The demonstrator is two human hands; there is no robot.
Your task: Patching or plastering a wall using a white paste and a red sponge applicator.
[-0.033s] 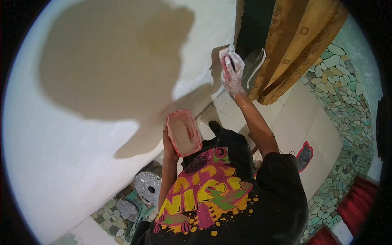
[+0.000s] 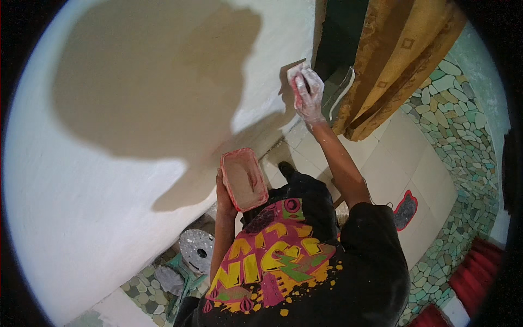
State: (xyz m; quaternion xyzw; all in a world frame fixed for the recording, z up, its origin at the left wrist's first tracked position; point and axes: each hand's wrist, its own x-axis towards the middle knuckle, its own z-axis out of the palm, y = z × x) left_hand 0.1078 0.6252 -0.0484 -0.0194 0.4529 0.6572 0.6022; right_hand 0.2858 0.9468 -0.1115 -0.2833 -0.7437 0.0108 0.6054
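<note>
My left hand [image 2: 224,195] grips the left side of a red rectangular tub [image 2: 263,180] in front of my body. Pale, creamy paste [image 2: 238,175] lies inside it, and dried smears coat the rim. Up and to the right, my right hand [image 2: 310,97], caked in white, is closed round a putty scraper [image 2: 298,90] with a red part and a pale, flat end. That end is at the white wall [image 2: 272,60], beside its right-hand edge. Whether it presses on the surface is hard to tell. My fingers partly cover the scraper.
A brown patterned curtain [image 2: 392,60] hangs right of a dark opening [image 2: 340,38]. Beneath are beige tiles [image 2: 430,174] and a pebble-patterned floor [image 2: 463,218]. A paint-spattered round disc [image 2: 197,250] sits low by the wall. My shadow covers much of the wall.
My right hand and the scraper have shifted slightly left, and the scraper's pale end has tilted. The tub has moved down a little in my left hand.
</note>
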